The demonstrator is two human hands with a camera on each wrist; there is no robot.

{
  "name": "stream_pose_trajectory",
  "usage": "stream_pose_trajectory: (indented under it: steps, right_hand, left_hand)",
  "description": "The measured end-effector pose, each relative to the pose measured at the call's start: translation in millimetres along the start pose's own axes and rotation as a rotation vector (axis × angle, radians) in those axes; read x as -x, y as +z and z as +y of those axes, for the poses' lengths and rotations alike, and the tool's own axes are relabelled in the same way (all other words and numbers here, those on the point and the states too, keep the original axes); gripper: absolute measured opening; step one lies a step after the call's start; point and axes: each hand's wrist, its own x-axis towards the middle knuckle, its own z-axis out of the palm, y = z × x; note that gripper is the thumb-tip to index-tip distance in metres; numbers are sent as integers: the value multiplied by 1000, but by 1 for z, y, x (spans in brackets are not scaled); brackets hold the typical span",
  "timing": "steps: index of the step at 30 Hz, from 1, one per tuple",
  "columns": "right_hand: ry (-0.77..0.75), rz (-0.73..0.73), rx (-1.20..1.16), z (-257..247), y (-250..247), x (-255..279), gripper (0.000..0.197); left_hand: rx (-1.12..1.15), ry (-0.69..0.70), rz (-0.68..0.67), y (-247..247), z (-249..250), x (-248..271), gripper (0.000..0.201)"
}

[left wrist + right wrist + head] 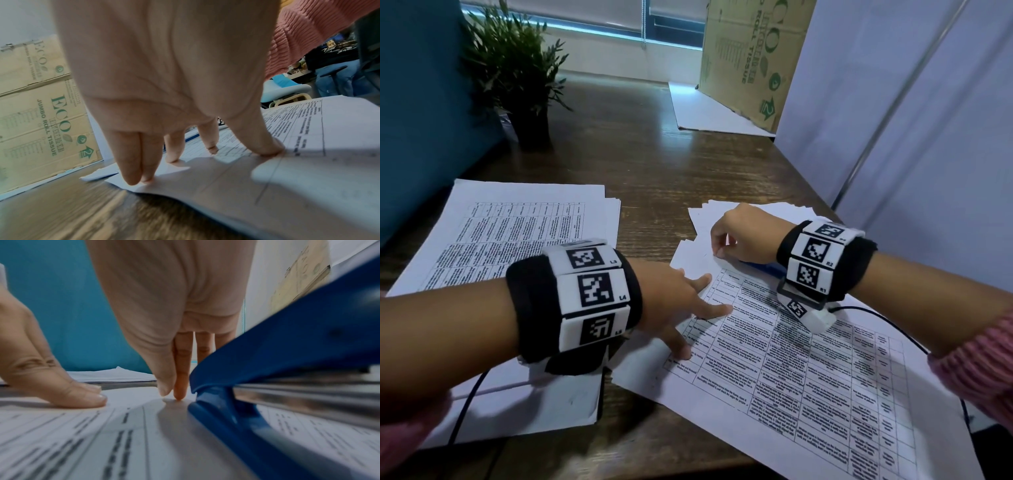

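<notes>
A printed sheet point(808, 377) with a table of text lies on top of other loose white pages on the wooden desk point(654, 164). My left hand point(674, 308) presses on its upper left part with fingers spread and straight point(131, 170). My right hand point(743, 236) is at the sheet's top corner, thumb and forefinger point(179, 386) pinched together on the paper. A blue stapler point(763, 266) lies on the sheet just under my right wrist, its mouth point(197, 395) beside those fingertips. What lies between the pinched tips is hidden.
A second stack of printed pages point(517, 222) lies at the left. A potted plant point(517, 68) stands at the back left, a cardboard box point(750, 58) at the back right, a white partition point(893, 102) along the right edge. Cables point(887, 318) trail from both wristbands.
</notes>
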Motion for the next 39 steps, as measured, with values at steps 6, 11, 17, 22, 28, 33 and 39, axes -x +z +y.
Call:
stream_pose_trajectory:
  steps: [6,11,17,22,28,33,39]
  right_hand:
    - [-59,-6,103,-1,4,-2,9]
    - [-77,-8,122,3,5,-3,10]
    - [-34,-33,75,8,4,-1,7]
    - [5,-57,68,10,4,0,12]
    - [-12,-51,88,9,7,1,9]
    - [-6,-24,-70,9,5,0,6]
    - [2,-29,-128,9,4,-5,2]
  left_hand:
    - [8,1,-6,0,0,1,83]
    - [23,-5,-14,0,0,-1,83]
    - [27,3,-19,0,-1,0,83]
    - [42,2,-11,2,-1,-1,83]
    - [41,1,-15,1,0,0,84]
    - [17,2,-15,0,0,-1,84]
    - [1,5,-9,1,0,-1,84]
